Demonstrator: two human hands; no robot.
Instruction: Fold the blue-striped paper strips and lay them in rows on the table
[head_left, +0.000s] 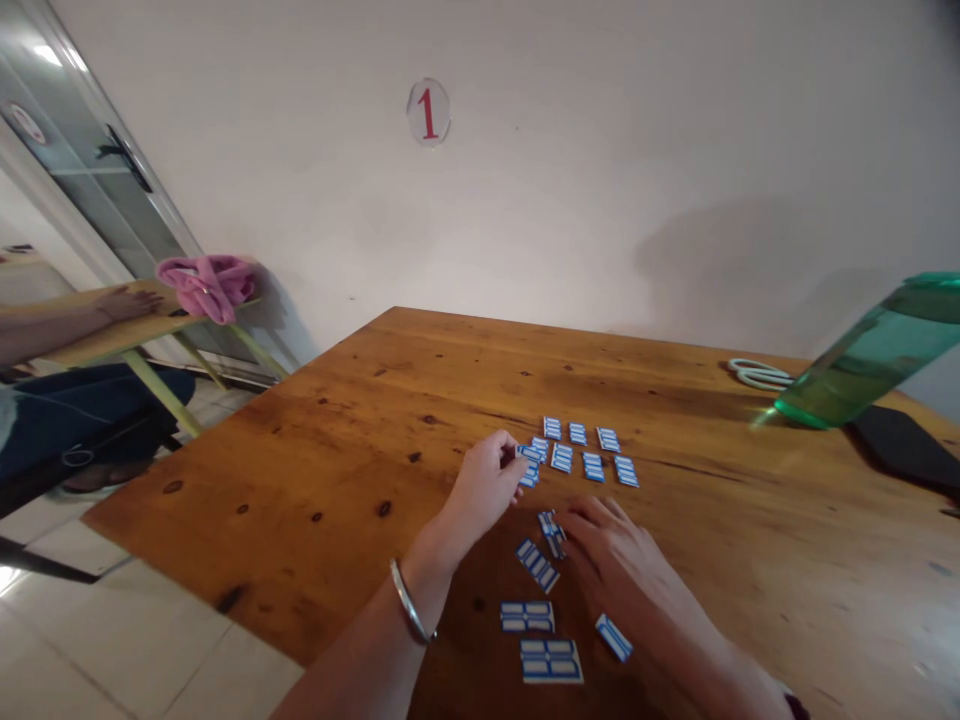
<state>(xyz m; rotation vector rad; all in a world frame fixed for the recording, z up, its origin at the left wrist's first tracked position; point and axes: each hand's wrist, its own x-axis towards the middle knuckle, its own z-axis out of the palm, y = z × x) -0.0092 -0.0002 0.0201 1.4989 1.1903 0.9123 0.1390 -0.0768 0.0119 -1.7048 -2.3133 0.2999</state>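
My left hand [484, 485] pinches a small blue-and-white rectangular piece [527, 454] between thumb and fingers, just above the left end of two short rows of similar pieces [561, 458]. Fingers stretched low over the wood, my right hand [611, 545] lies beside a blue-and-white group of pieces [551, 534]; its fingertips reach that group's right edge, and whether they press on it I cannot tell. Closer to me are a slanted strip of pieces [537, 566], two rectangular blocks of pieces [527, 616] and a single loose piece [614, 638] under my right forearm.
A green bottle [870, 355] stands at the right of the wooden table [337, 450], with a white cable [757, 375] and a dark flat object [904, 450] near it. To the left, another person's hand [127, 302] rests on a second table holding a pink cloth [210, 285].
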